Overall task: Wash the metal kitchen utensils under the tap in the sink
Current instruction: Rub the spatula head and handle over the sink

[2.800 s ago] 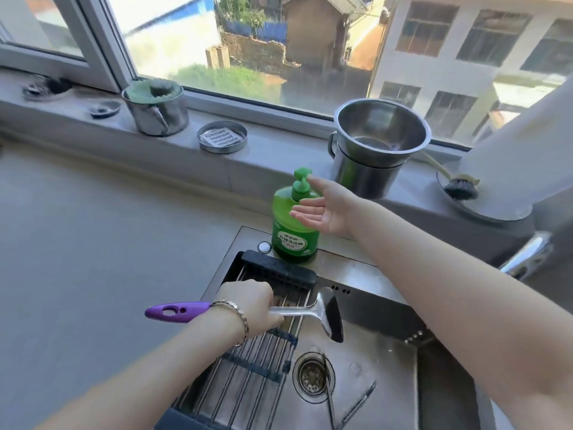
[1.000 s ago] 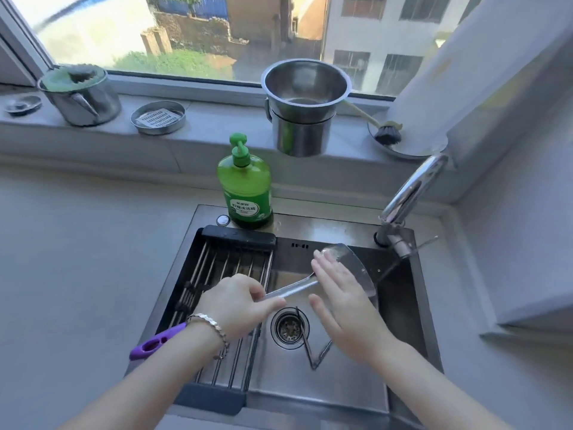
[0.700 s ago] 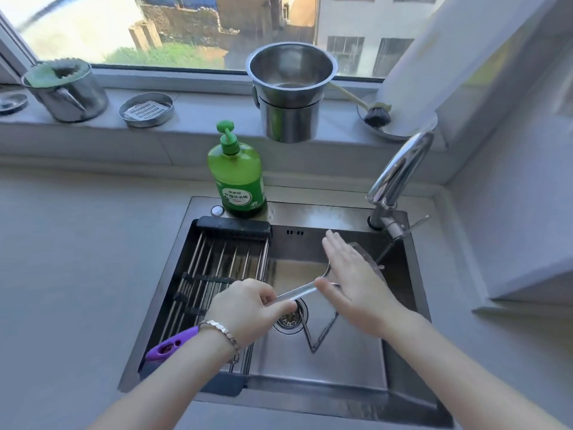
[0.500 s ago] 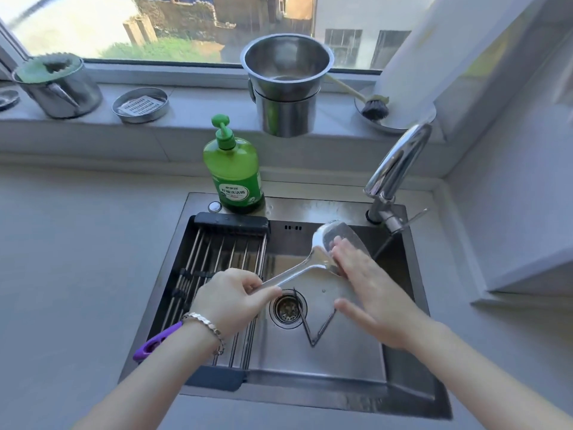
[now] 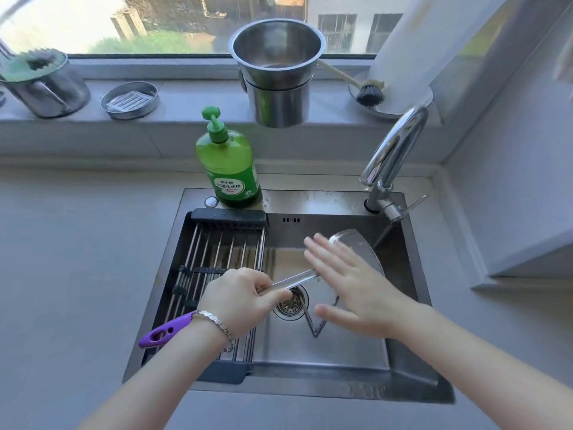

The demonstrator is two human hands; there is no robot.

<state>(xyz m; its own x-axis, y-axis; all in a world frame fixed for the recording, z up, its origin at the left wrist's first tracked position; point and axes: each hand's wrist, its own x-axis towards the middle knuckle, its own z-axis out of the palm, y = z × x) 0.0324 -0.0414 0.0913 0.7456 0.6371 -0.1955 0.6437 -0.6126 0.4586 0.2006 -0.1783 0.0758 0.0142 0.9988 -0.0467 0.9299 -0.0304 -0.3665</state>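
Observation:
My left hand (image 5: 245, 297) grips the shaft of a metal spatula (image 5: 356, 243) with a purple handle (image 5: 164, 332), holding it over the steel sink (image 5: 412, 377). The spatula's blade points toward the back right of the basin. My right hand (image 5: 353, 283) lies flat with fingers spread on the blade, covering its near part. The chrome tap (image 5: 392, 150) arches at the sink's back right corner; no water stream shows. A thin metal utensil (image 5: 314, 324) lies bent in a V on the basin floor beside the drain (image 5: 291, 304).
A black-framed roll-up rack (image 5: 217, 262) covers the sink's left half. A green soap bottle (image 5: 228, 162) stands on the back rim. On the sill stand stacked steel pots (image 5: 277, 72), a dish brush (image 5: 369, 93), a small round tin (image 5: 128, 100) and a lidded steel pot (image 5: 43, 85).
My right hand left the soap pump and came down onto the spatula blade, where it slides back and forth. My left hand carried the spatula from the rack out over the basin.

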